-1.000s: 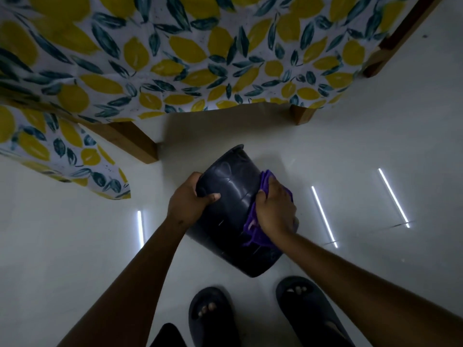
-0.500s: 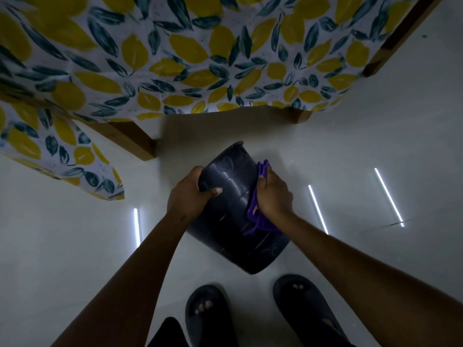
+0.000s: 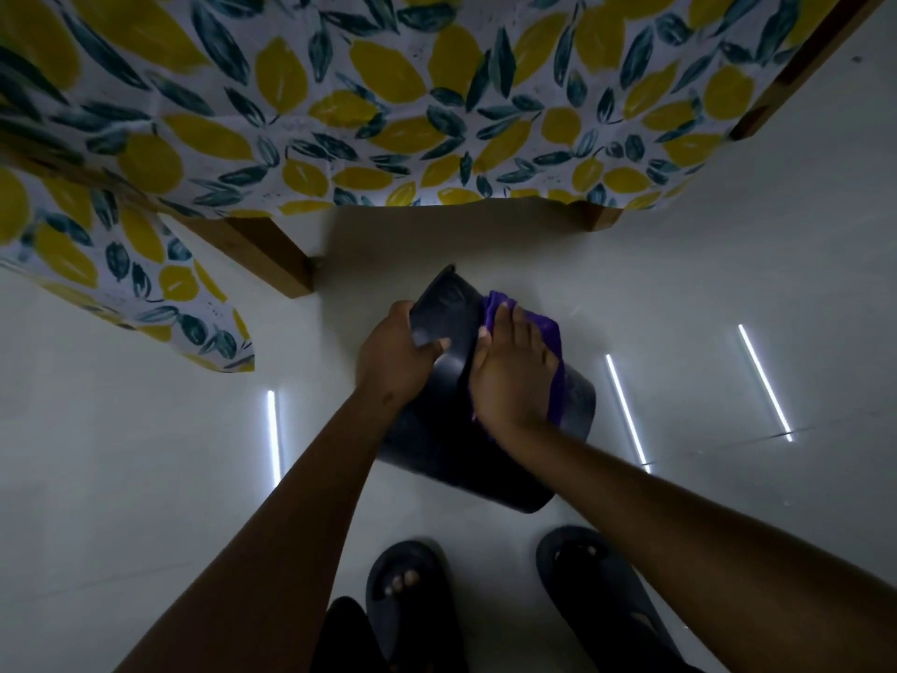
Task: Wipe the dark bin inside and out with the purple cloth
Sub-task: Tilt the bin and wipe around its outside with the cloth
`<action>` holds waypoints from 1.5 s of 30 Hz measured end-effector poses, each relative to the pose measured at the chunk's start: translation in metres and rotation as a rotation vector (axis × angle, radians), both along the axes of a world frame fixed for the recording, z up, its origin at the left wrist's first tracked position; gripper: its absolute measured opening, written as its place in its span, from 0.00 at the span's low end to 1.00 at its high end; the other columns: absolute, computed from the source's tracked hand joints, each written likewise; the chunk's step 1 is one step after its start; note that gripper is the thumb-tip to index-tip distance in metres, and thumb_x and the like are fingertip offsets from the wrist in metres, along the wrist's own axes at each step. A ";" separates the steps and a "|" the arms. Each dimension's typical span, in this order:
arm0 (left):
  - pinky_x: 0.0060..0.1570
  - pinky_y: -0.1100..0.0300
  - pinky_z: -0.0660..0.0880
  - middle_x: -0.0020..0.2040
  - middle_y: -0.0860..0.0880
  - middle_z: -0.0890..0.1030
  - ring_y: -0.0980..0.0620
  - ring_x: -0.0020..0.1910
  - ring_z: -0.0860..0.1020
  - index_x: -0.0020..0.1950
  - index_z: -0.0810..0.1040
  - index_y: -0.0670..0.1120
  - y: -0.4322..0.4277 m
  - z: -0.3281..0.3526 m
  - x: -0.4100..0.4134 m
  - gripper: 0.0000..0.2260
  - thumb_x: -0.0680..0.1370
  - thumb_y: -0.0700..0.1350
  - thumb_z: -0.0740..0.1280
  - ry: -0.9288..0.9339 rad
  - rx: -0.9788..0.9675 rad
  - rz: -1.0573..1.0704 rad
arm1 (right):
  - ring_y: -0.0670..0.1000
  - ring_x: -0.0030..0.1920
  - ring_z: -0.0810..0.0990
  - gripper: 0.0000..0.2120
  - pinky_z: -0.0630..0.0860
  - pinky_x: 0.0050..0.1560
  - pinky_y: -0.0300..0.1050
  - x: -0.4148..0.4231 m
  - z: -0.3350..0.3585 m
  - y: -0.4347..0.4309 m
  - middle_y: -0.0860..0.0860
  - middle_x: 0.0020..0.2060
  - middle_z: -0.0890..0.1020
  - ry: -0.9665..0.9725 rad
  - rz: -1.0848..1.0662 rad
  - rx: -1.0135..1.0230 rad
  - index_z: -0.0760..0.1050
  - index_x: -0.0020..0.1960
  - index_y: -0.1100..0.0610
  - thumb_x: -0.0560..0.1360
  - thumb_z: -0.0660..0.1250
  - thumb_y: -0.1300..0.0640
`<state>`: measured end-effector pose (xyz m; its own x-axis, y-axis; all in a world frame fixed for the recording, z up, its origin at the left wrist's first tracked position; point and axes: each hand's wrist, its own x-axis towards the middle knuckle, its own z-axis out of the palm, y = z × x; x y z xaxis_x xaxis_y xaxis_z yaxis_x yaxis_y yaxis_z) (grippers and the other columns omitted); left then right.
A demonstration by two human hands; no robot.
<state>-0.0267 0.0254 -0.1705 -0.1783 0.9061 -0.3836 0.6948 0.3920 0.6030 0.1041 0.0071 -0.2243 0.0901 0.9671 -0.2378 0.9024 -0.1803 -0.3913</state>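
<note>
The dark bin [image 3: 451, 459] is held tilted above the pale floor, its base end pointing away from me toward the table. My left hand [image 3: 395, 359] grips the bin's far left side, thumb over its outer wall. My right hand [image 3: 514, 376] lies flat on the purple cloth [image 3: 553, 342], pressing it against the bin's outer wall on the right. Most of the cloth is hidden under the hand. The bin's inside is not visible.
A table with wooden legs [image 3: 264, 257] and a lemon-print tablecloth [image 3: 340, 104] stands just beyond the bin. My two feet in dark slippers [image 3: 405, 587] are below it. Light strips reflect on the glossy floor [image 3: 626, 410].
My right hand has slid the cloth up along the bin's wall toward its far end and flattened out. The left hand keeps its grip; the bin has turned slightly.
</note>
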 end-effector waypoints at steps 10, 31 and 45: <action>0.53 0.52 0.76 0.58 0.48 0.79 0.47 0.54 0.78 0.62 0.71 0.47 -0.014 -0.002 -0.007 0.20 0.74 0.54 0.69 -0.047 0.018 -0.003 | 0.57 0.67 0.72 0.20 0.68 0.61 0.51 0.003 0.007 0.030 0.56 0.69 0.72 0.053 0.036 -0.047 0.65 0.71 0.57 0.83 0.49 0.52; 0.58 0.62 0.72 0.59 0.53 0.79 0.56 0.55 0.76 0.64 0.72 0.51 0.009 0.001 -0.023 0.21 0.72 0.49 0.72 -0.075 0.046 -0.305 | 0.56 0.78 0.50 0.30 0.56 0.74 0.53 0.050 0.002 -0.030 0.53 0.79 0.51 0.055 0.402 0.173 0.47 0.79 0.52 0.80 0.52 0.47; 0.60 0.46 0.76 0.63 0.49 0.78 0.48 0.61 0.76 0.67 0.69 0.50 0.000 -0.006 -0.018 0.24 0.73 0.53 0.70 -0.119 0.038 -0.178 | 0.60 0.78 0.48 0.30 0.60 0.73 0.63 0.048 -0.005 -0.025 0.55 0.79 0.50 -0.046 0.281 0.134 0.46 0.79 0.50 0.81 0.53 0.46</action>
<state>-0.0445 0.0254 -0.1766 0.0301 0.9336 -0.3570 0.6739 0.2448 0.6971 0.1520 -0.0181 -0.2288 -0.1776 0.9781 -0.1084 0.9270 0.1293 -0.3521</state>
